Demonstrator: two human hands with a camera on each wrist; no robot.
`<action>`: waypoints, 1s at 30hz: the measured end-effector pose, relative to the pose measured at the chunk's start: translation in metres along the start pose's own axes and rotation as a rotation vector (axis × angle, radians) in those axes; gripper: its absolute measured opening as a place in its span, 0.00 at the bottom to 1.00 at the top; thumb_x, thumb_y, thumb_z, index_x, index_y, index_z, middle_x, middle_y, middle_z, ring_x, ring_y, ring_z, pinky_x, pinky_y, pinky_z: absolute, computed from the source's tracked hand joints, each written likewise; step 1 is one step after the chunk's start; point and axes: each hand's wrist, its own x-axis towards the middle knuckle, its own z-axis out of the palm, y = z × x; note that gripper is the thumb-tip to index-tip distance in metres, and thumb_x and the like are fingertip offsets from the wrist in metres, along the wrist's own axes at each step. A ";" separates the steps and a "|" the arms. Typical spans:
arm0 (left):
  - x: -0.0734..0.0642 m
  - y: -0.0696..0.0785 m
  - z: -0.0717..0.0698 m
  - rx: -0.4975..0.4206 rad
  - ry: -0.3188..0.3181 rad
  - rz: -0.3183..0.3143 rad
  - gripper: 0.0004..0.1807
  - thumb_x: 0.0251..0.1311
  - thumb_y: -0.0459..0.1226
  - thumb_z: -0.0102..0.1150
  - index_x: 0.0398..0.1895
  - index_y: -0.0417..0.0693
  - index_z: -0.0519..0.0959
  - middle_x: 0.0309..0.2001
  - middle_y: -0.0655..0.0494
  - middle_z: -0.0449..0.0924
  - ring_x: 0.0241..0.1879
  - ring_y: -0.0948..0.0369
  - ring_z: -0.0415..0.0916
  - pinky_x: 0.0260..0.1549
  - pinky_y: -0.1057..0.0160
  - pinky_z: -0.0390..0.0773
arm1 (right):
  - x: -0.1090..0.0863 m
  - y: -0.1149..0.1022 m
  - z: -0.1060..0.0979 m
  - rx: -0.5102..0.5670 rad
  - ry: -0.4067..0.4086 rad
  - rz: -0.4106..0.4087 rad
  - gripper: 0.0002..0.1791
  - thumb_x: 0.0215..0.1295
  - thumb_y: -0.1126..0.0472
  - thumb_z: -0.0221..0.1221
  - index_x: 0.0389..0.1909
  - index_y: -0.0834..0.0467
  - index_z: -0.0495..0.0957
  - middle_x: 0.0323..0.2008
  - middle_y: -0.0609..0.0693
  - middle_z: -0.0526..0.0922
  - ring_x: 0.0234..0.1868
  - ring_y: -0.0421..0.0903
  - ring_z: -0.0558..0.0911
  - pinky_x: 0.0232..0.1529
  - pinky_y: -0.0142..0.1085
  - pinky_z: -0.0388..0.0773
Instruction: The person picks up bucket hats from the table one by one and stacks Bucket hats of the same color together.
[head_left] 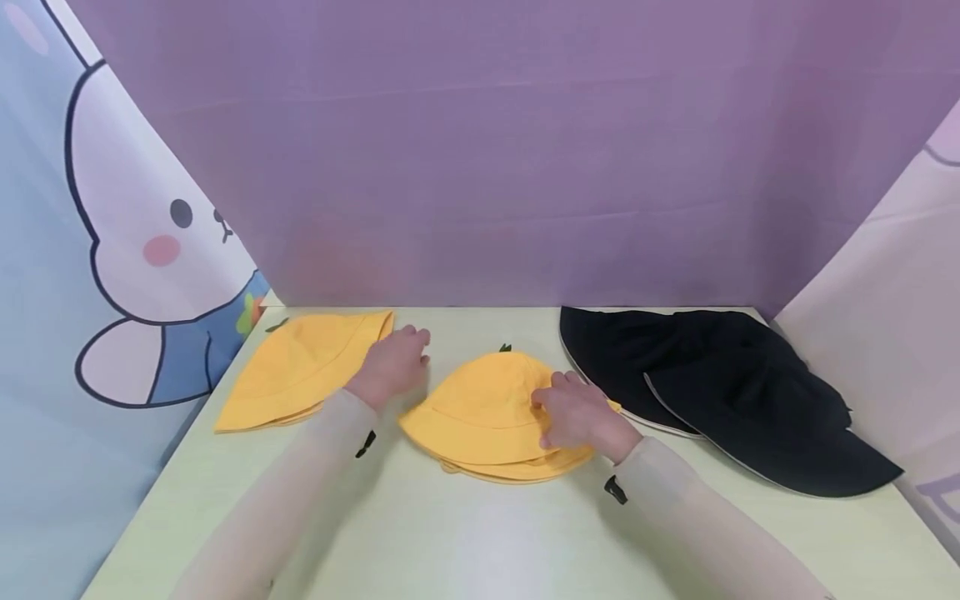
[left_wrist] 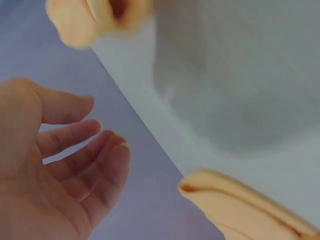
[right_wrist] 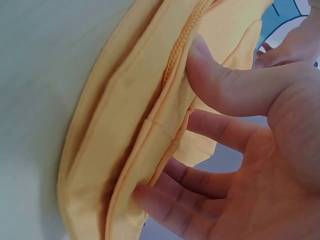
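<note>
A yellow bucket hat (head_left: 480,408) lies folded flat in the middle of the table, layered at its brim, with a small dark green leaf on top. My right hand (head_left: 581,417) holds its right side. In the right wrist view, the thumb (right_wrist: 225,90) and the fingers (right_wrist: 195,180) stand on either side of a fold in the yellow cloth. Another yellow hat (head_left: 300,367) lies at the left. Beside its right end my left hand (head_left: 393,362) hovers, loosely curled; the left wrist view shows nothing in its fingers (left_wrist: 95,160).
Two black brimmed hats (head_left: 697,383) with pale edging overlap at the right of the pale green table (head_left: 480,542). Purple cloth (head_left: 480,167) hangs behind the table. Printed cloth with a cartoon rabbit (head_left: 165,208) hangs on the left, and more pale cloth (head_left: 892,317) on the right.
</note>
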 end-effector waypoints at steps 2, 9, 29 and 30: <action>0.006 -0.009 -0.003 0.041 0.002 -0.042 0.13 0.70 0.34 0.54 0.53 0.37 0.76 0.46 0.41 0.77 0.45 0.45 0.77 0.39 0.44 0.81 | 0.001 -0.001 0.000 0.001 -0.008 0.002 0.24 0.46 0.51 0.76 0.47 0.46 0.81 0.44 0.51 0.73 0.47 0.52 0.69 0.40 0.47 0.72; 0.026 -0.036 0.001 0.086 0.117 -0.180 0.16 0.63 0.31 0.51 0.52 0.33 0.78 0.49 0.36 0.78 0.49 0.39 0.76 0.40 0.40 0.80 | 0.005 -0.001 0.001 -0.013 -0.020 0.016 0.25 0.45 0.51 0.78 0.45 0.45 0.80 0.42 0.50 0.72 0.46 0.51 0.68 0.39 0.47 0.71; 0.034 -0.055 0.020 0.192 -0.030 -0.388 0.27 0.72 0.47 0.53 0.53 0.26 0.77 0.48 0.32 0.78 0.49 0.38 0.76 0.46 0.41 0.79 | 0.007 -0.003 -0.002 -0.026 -0.057 0.016 0.26 0.47 0.49 0.79 0.47 0.46 0.79 0.40 0.48 0.71 0.45 0.50 0.68 0.38 0.46 0.70; 0.034 -0.056 0.021 0.193 -0.042 -0.387 0.26 0.72 0.46 0.52 0.54 0.27 0.78 0.48 0.32 0.78 0.49 0.38 0.76 0.46 0.41 0.79 | 0.007 -0.002 -0.002 -0.026 -0.056 0.013 0.26 0.47 0.49 0.79 0.47 0.46 0.79 0.40 0.48 0.71 0.45 0.50 0.68 0.38 0.46 0.70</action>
